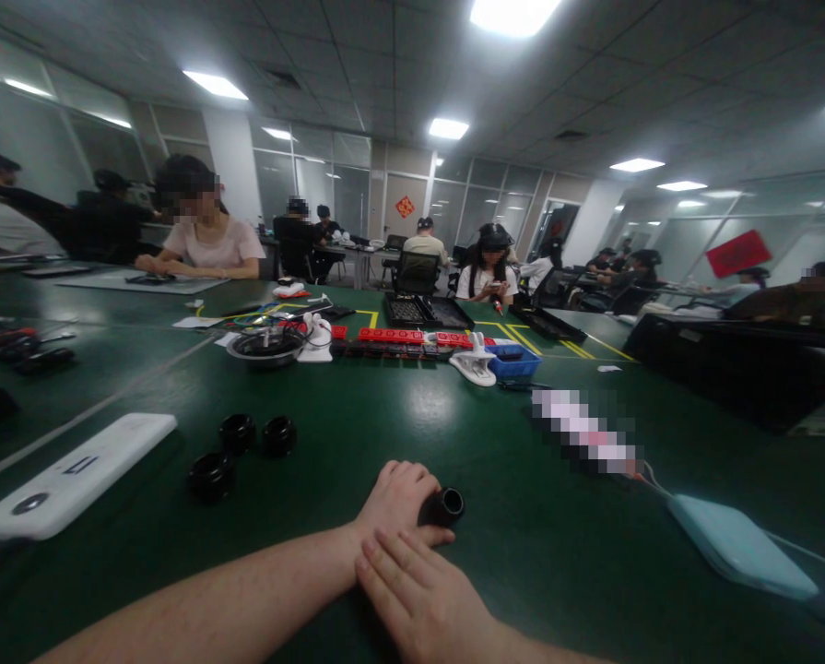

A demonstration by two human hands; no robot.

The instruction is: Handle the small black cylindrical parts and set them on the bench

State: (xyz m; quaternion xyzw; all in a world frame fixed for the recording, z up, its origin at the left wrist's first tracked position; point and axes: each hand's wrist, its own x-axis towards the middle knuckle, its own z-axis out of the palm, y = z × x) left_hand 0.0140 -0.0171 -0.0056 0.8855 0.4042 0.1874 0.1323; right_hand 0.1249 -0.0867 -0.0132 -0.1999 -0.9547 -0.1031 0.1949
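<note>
The fingers (410, 478) of the left hand (393, 505) are closed on a short black cylinder (442, 507), curling over its far and left sides, with the thumb along its near side; the cylinder lies at the fingertips, to the right of the left palm; its long axis runs roughly left to right, open end facing right and somewhat toward the viewer; whether its underside contacts the worktop (523, 572) cannot be told.

The left hand is the nearer hand; the right hand (434, 599) is palm down, nearer the body, fingers straight and side by side, with nothing visible in them; its fingertips overlap the left wrist in view, apart from the cylinder; contact with the wrist cannot be confirmed.

Three black rings (211, 476) stand near one another to the left, well apart from both hands; a white device (80, 470) lies farther left; a light-blue case (740, 544) lies to the right; a blue bin (514, 361) stands beyond.
</note>
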